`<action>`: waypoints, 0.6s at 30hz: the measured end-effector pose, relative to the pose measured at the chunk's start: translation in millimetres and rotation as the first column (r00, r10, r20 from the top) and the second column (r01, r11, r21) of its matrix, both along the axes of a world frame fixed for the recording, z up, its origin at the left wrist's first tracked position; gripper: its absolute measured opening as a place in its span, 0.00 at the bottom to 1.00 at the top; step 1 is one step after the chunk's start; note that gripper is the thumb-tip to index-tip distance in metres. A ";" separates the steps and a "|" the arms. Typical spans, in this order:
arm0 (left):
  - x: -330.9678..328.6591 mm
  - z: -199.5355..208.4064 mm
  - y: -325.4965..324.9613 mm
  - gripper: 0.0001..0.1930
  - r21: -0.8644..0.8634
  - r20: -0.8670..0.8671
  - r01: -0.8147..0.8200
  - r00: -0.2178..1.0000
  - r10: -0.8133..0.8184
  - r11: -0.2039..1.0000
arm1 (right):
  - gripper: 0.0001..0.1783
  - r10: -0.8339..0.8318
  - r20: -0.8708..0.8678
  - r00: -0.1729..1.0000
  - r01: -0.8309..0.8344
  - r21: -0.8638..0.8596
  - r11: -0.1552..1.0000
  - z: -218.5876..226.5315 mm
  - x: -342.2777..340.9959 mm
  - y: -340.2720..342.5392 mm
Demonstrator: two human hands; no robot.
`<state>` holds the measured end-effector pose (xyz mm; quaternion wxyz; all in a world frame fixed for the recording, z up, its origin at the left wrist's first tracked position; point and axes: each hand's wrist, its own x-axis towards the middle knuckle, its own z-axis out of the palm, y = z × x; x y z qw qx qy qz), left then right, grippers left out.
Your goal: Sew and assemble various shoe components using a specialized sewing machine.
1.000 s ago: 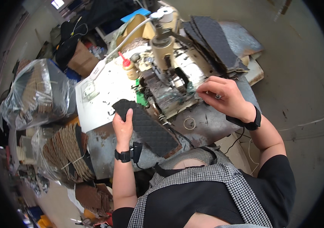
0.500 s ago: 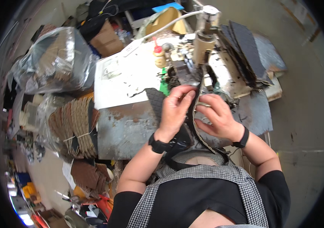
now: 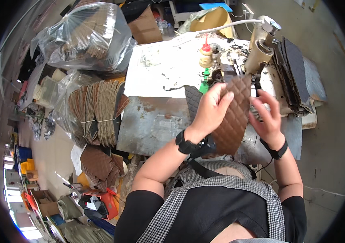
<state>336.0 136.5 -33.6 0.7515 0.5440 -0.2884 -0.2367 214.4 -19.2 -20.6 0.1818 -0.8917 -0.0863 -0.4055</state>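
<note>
A brown quilted piece (image 3: 234,121) of padded material hangs upright in front of me, its top edge near the sewing machine (image 3: 257,54). My left hand (image 3: 211,111) pinches its upper left part, the thumb lying on the quilted face. Just off its right edge is my right hand (image 3: 268,118), fingers apart and slightly blurred, with nothing visible in them. Partly behind my left hand, a dark quilted piece (image 3: 192,100) lies on the worktable.
A yellowish bottle with a red tip (image 3: 206,56) stands left of the machine. Dark quilted panels (image 3: 291,69) are stacked to the right. Tied bundles of pieces (image 3: 99,111) and a plastic-wrapped pile (image 3: 89,36) sit at the left. Scraps litter the white tabletop (image 3: 152,79).
The piece has turned from edge-on to showing its brown quilted face. My right hand has come off its edge and moved right. The whole view has shifted.
</note>
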 end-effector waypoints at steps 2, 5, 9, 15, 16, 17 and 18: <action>-9.8 -35.2 -0.2 0.15 0.050 0.097 -0.019 0.995 0.014 0.999 | 0.25 0.106 -0.016 0.994 -0.107 -0.168 0.980 -3.8 5.4 -5.0; -26.3 -32.7 12.8 0.25 0.148 -0.069 0.114 0.992 -0.104 0.982 | 0.22 0.139 -0.054 0.989 -0.144 -0.108 0.984 -30.2 7.1 -6.2; -31.8 -30.7 23.2 0.26 0.281 -0.046 0.192 0.981 -0.187 0.940 | 0.21 0.085 -0.112 0.990 -0.091 -0.056 0.994 -59.5 2.3 -5.0; -24.7 -28.1 9.8 0.14 0.266 -0.038 0.120 0.993 -0.114 0.957 | 0.21 0.009 -0.080 0.997 -0.010 -0.007 1.000 -56.3 9.9 -6.7; -22.5 -27.5 5.4 0.13 0.267 -0.030 0.118 0.993 -0.114 0.957 | 0.21 -0.024 -0.064 0.998 0.024 -0.002 1.000 -56.2 11.4 -8.2; -19.5 -27.1 0.9 0.13 0.265 -0.030 0.118 0.993 -0.114 0.957 | 0.21 -0.048 -0.046 0.998 0.048 0.004 0.999 -55.7 13.6 -9.7; -16.9 -27.1 -4.0 0.13 0.271 -0.024 0.128 0.992 -0.126 0.954 | 0.20 -0.080 -0.048 0.996 0.081 0.015 0.997 -54.9 13.4 -11.7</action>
